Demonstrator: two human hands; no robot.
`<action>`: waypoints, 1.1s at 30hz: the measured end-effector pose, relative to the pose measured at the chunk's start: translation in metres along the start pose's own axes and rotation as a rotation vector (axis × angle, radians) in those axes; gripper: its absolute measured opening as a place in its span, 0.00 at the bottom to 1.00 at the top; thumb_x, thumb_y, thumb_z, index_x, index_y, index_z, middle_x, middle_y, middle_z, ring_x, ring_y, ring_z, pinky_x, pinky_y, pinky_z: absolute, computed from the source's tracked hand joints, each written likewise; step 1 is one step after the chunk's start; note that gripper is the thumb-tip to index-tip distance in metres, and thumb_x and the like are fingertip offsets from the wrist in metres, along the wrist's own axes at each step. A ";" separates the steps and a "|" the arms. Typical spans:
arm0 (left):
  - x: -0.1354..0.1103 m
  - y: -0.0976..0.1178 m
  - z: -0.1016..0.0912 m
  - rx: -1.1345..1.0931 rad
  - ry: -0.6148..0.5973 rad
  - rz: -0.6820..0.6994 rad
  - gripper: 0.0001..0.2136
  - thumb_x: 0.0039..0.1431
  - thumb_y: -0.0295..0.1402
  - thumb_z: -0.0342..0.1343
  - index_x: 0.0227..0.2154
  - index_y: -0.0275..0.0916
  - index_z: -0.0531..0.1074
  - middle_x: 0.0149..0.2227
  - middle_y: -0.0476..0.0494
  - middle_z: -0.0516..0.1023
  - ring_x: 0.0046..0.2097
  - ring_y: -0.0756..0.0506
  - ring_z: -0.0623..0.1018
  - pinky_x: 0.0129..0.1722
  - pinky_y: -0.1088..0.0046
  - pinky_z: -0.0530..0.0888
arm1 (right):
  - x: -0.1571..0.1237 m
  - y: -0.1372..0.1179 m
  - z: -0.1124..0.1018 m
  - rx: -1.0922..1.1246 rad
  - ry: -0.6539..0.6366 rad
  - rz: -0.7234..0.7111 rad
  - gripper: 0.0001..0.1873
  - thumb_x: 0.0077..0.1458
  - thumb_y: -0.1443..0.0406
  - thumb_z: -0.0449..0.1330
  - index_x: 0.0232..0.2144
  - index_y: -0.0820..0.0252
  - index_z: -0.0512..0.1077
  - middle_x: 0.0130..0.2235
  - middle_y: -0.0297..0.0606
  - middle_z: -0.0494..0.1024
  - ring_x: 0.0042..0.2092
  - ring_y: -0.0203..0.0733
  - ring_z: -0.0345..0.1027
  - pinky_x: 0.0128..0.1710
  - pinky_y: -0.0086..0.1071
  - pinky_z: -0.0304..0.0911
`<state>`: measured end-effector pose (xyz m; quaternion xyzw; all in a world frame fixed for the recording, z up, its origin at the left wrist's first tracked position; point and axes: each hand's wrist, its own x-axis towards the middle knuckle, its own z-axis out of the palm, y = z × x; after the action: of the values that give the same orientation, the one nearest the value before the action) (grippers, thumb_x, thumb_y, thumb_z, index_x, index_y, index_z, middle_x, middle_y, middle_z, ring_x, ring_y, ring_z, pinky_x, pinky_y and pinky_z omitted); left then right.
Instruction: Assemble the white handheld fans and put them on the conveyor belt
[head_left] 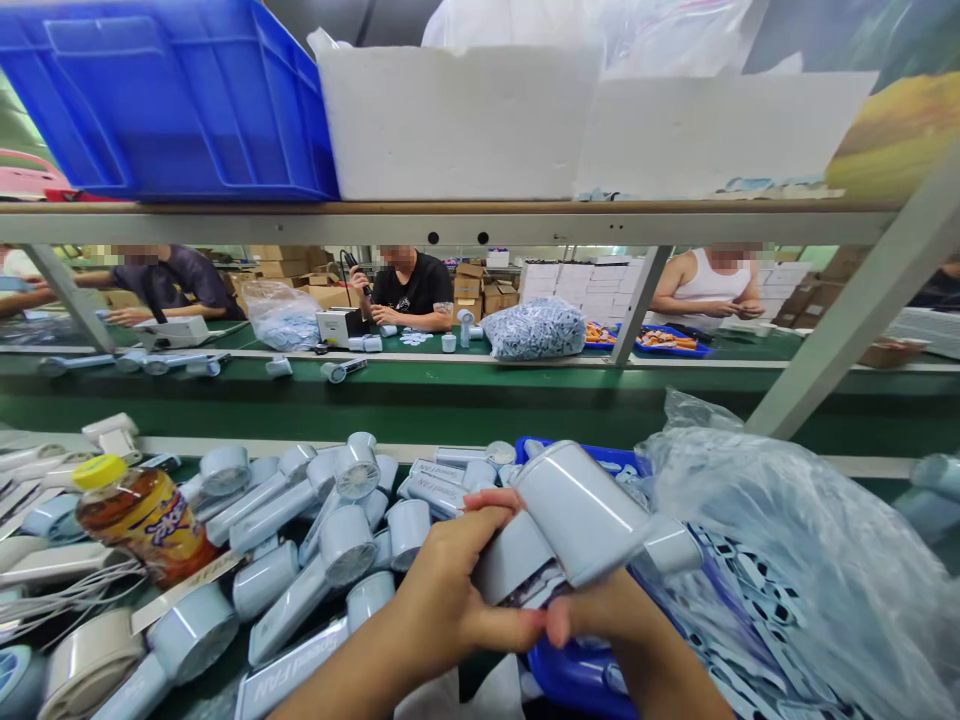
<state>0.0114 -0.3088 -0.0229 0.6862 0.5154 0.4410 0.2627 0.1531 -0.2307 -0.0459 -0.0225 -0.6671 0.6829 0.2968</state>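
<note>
A light-blue handheld fan (581,505) is raised in front of me, its round head up and to the right. An opening with parts inside shows near its lower edge. My left hand (450,575) is wrapped round the body from the left. From below and the right my right hand (600,615) grips the same fan, its fingers mostly hidden behind it. The two thumbs almost meet under the opening. Just left of my hands lie several similar light-blue fans (349,545) in a heap, some lettered "Speed FAN". Behind the held fan sits a blue tray (577,680).
A bottle with a yellow cap (150,525) and white cables (67,600) lie left. A clear plastic bag (810,540) covers small blue parts at right. Beyond runs a green belt (420,405), with people seated behind. Overhead, a shelf (525,228) bears a blue crate (172,110).
</note>
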 end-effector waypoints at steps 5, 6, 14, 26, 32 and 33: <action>-0.003 0.011 -0.001 -0.023 -0.091 -0.014 0.27 0.40 0.36 0.64 0.45 0.39 0.65 0.46 0.44 0.70 0.44 0.43 0.71 0.43 0.72 0.67 | -0.005 0.001 0.000 -0.034 0.103 -0.047 0.31 0.41 0.51 0.65 0.49 0.52 0.67 0.52 0.42 0.69 0.55 0.54 0.59 0.55 0.46 0.53; -0.003 0.013 -0.001 -0.030 -0.102 -0.001 0.28 0.41 0.36 0.64 0.47 0.39 0.64 0.49 0.44 0.69 0.47 0.43 0.70 0.45 0.71 0.67 | -0.005 0.003 0.000 -0.021 0.129 -0.051 0.30 0.41 0.51 0.64 0.48 0.53 0.68 0.51 0.42 0.70 0.54 0.54 0.60 0.54 0.46 0.54; -0.003 0.004 0.009 -0.039 0.130 0.028 0.21 0.41 0.28 0.61 0.42 0.38 0.65 0.36 0.47 0.72 0.40 0.43 0.73 0.42 0.70 0.68 | -0.002 -0.003 0.009 -0.284 0.299 -0.041 0.28 0.45 0.46 0.58 0.43 0.58 0.68 0.41 0.45 0.75 0.42 0.51 0.69 0.40 0.40 0.64; 0.002 0.006 0.000 -0.234 0.083 -0.214 0.23 0.47 0.22 0.54 0.47 0.40 0.55 0.37 0.49 0.67 0.36 0.48 0.71 0.35 0.73 0.69 | 0.007 -0.001 0.014 -0.965 0.275 -0.040 0.21 0.58 0.54 0.44 0.20 0.59 0.61 0.20 0.34 0.65 0.22 0.36 0.57 0.24 0.30 0.51; 0.007 0.001 -0.002 -0.295 0.077 -0.239 0.20 0.49 0.27 0.55 0.45 0.38 0.56 0.37 0.48 0.67 0.35 0.49 0.71 0.34 0.73 0.69 | 0.015 0.011 0.018 -0.671 0.430 0.018 0.21 0.57 0.54 0.45 0.17 0.57 0.55 0.18 0.28 0.56 0.22 0.33 0.51 0.21 0.28 0.49; 0.007 0.000 -0.001 -0.255 0.104 -0.207 0.20 0.50 0.28 0.55 0.46 0.38 0.56 0.38 0.46 0.67 0.37 0.48 0.71 0.37 0.71 0.69 | 0.016 0.011 0.018 -0.668 0.440 0.036 0.21 0.57 0.54 0.45 0.17 0.57 0.54 0.19 0.28 0.55 0.22 0.33 0.51 0.21 0.28 0.49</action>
<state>0.0110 -0.3021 -0.0203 0.5670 0.5360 0.5082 0.3646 0.1279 -0.2394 -0.0487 -0.2752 -0.7724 0.4126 0.3968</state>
